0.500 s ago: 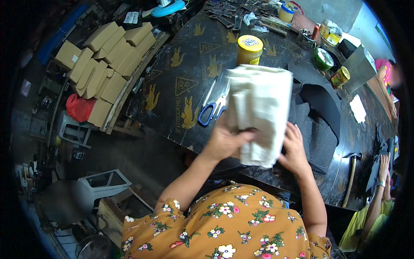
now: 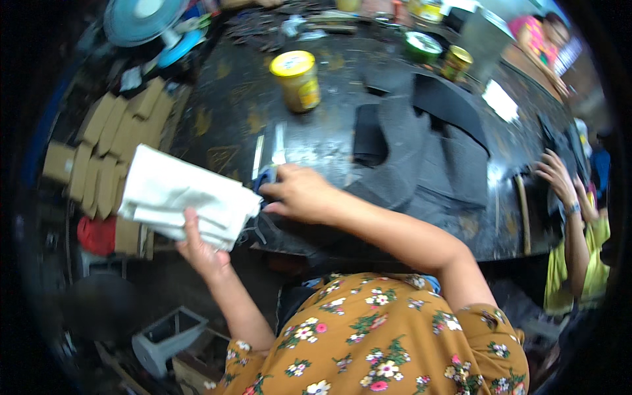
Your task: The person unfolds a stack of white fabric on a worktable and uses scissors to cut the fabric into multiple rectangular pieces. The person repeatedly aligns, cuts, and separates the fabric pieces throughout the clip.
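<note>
My left hand (image 2: pixel 205 255) grips a folded bundle of white cloth (image 2: pixel 184 187), its thumb pressed across the top. The bundle is held in the air past the table's left edge. My right hand (image 2: pixel 306 194) has its fingers closed round the blue handle of a pair of scissors (image 2: pixel 265 176), which lies on the dark table with its blades pointing away from me. Beside the blades lies a thin pale strip-like tool (image 2: pixel 257 157). Loose threads hang near the cloth's right end. Part of the scissors' handle is hidden by my fingers.
Dark grey fabric pieces (image 2: pixel 401 158) cover the table's middle. A yellow-lidded tub (image 2: pixel 295 82) stands behind the scissors. Cardboard boxes (image 2: pixel 99 178) are stacked at the left, below a blue fan (image 2: pixel 146 20). A wooden-handled hammer (image 2: pixel 524 217) and a co-worker's hands (image 2: pixel 558 178) are at the right.
The white cloth has moved left, off the table, in my left hand alone. My right hand has let go of it and taken hold of the scissors. The view has turned left.
</note>
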A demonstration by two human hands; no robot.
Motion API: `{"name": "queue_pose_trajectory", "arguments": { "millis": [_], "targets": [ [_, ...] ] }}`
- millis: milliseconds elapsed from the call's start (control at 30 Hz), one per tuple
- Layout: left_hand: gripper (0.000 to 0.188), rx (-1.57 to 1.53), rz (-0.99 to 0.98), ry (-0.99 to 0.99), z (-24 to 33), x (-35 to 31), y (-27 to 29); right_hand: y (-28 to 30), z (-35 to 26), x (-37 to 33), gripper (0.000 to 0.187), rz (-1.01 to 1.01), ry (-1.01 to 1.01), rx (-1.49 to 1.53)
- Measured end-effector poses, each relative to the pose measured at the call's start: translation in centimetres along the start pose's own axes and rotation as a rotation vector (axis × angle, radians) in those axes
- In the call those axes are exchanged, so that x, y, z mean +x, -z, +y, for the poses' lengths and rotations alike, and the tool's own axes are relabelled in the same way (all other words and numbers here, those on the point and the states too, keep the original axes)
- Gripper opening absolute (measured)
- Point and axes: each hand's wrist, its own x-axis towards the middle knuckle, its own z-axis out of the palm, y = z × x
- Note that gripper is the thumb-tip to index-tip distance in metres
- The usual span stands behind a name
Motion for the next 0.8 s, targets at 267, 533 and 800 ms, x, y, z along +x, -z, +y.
{"name": "queue_pose_trajectory", "arguments": {
  "millis": [267, 533, 800],
  "targets": [
    [0.064, 0.130, -0.112, -0.129, 0.4, -1.1, -1.1, -0.8, 1.7, -1.2, 0.024, 0.188, -0.239, -0.297],
    [0.059, 0.116, -0.363, -0.165, -1.4, 0.2, -5.1, 6.1, 3.1, -3.9, 0.046, 0.095, -0.423, 0.540],
    [0.053, 0.281, -0.857, 0.158, -6.3, 2.6, -9.9, 17.5, 3.0, -23.1, 0.059, 0.537, -0.548, 0.631]
  ]
}}
